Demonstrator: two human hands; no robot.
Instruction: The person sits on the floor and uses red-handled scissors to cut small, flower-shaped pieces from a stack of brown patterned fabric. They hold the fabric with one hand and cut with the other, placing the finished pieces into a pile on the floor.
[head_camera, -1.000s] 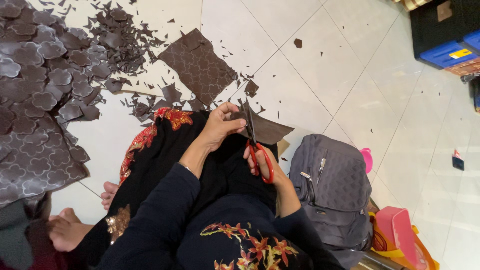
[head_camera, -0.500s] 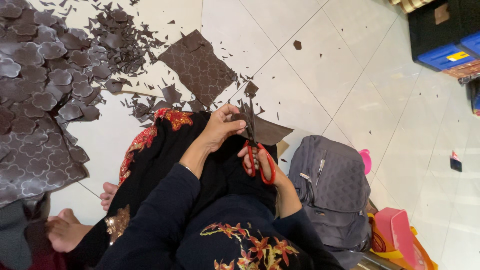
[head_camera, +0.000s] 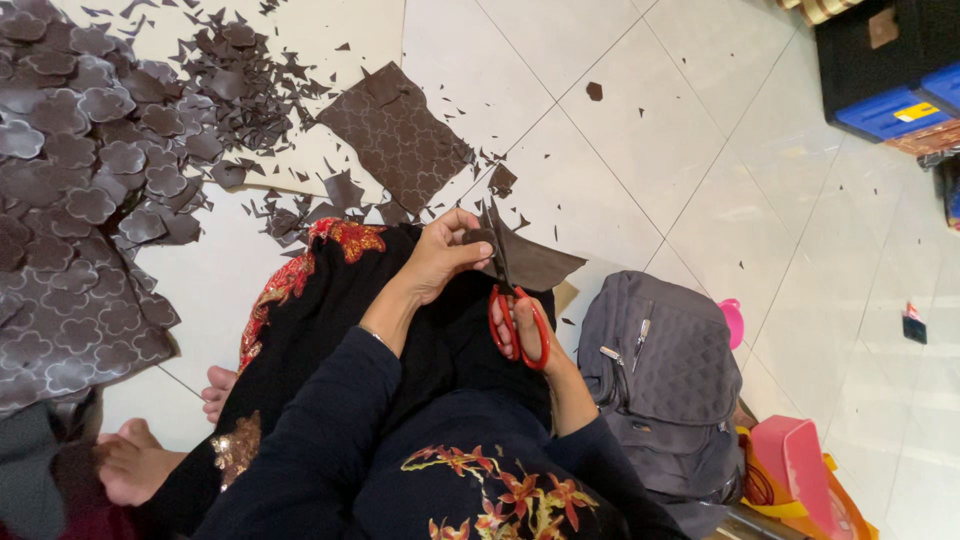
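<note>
Since the earlier frame, little has been shifted: the brown patterned sheet (head_camera: 535, 262) is still gripped by the left hand (head_camera: 440, 255) above the lap, while red-handled scissors (head_camera: 515, 320) are grasped by the right hand (head_camera: 525, 335). A grey backpack (head_camera: 665, 370) is seen closed alongside. Cut shapes (head_camera: 90, 180) and scraps (head_camera: 280, 215) are scattered across the tiled floor (head_camera: 700, 170).

One pair of red-handled scissors (head_camera: 518, 325), one grey backpack (head_camera: 665, 375), two bare feet (head_camera: 135, 465), countless brown scraps (head_camera: 240, 70)

Bright even daylight, soft shadows, mild floor glare, sharp focus
</note>
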